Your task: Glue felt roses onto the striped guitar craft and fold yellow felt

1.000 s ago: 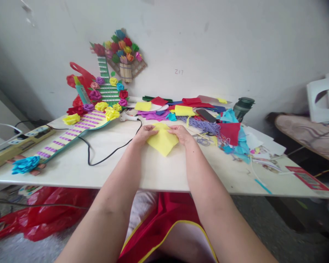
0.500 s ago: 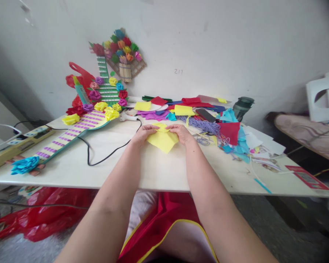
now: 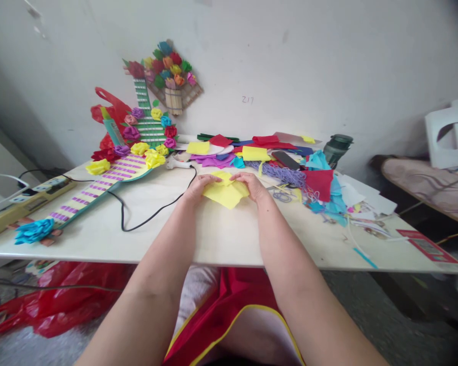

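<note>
A yellow felt piece point(image 3: 226, 193) lies folded on the pale table point(image 3: 221, 239), in front of me at the middle. My left hand point(image 3: 199, 185) pinches its left edge, fingers closed on the fabric. My right hand point(image 3: 252, 184) pinches its right edge the same way. Both hands sit close together, thumbs meeting near the top fold. The piece's lower corner points toward me.
A black cord point(image 3: 152, 213) runs left of my hands to a white glue gun point(image 3: 178, 163). Felt scraps point(image 3: 320, 183), purple cord and a phone lie at the right. Flower-decorated craft boards point(image 3: 110, 175) and a power strip point(image 3: 30, 195) stand left. A dark bottle point(image 3: 336, 147) is at the back.
The yellow felt has been folded or rolled up smaller; its lower corner has drawn away from me toward my hands. Both hands stay in about the same place.
</note>
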Available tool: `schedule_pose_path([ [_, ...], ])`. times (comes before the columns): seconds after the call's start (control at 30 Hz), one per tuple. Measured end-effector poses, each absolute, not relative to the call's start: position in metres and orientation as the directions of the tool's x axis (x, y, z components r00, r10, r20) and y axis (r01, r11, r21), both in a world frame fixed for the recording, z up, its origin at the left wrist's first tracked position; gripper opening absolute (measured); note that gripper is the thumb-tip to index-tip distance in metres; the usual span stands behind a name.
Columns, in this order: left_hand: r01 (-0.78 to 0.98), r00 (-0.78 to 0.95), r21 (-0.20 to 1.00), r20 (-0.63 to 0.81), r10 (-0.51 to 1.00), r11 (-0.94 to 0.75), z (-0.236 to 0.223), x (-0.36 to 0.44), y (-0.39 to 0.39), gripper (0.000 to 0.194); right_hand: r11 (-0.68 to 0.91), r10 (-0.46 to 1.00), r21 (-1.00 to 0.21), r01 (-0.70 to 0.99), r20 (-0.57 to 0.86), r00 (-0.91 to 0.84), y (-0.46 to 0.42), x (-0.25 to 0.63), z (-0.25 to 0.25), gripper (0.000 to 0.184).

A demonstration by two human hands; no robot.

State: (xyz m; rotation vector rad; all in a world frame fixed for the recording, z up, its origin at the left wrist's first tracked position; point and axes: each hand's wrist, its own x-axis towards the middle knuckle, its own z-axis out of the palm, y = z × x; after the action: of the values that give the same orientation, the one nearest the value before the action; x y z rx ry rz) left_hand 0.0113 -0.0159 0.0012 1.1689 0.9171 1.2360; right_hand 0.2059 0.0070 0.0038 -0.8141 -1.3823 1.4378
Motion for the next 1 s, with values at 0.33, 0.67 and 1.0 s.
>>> schedule_pose_path([
  [0.33, -0.184, 0.141, 0.981, 0.090, 0.986, -0.063, 0.001, 0.013, -0.018, 0.027, 0.118, 0.966, -0.985, -0.129, 0.144, -0.217, 0.008, 0.199, 0.003, 0.026],
  [0.67, -0.054, 0.134, 0.995, 0.091, 0.987, -0.085, -0.003, 0.010, -0.012, 0.035, 0.147, 0.969, -0.988, -0.045, 0.153, -0.192, 0.015, 0.197, -0.002, 0.024],
  [1.0, -0.029, 0.154, 0.983, 0.186, 0.970, -0.184, 0.002, 0.010, -0.018, 0.036, 0.143, 0.979, -0.988, -0.064, 0.150, -0.137, 0.007, 0.194, 0.005, 0.020],
])
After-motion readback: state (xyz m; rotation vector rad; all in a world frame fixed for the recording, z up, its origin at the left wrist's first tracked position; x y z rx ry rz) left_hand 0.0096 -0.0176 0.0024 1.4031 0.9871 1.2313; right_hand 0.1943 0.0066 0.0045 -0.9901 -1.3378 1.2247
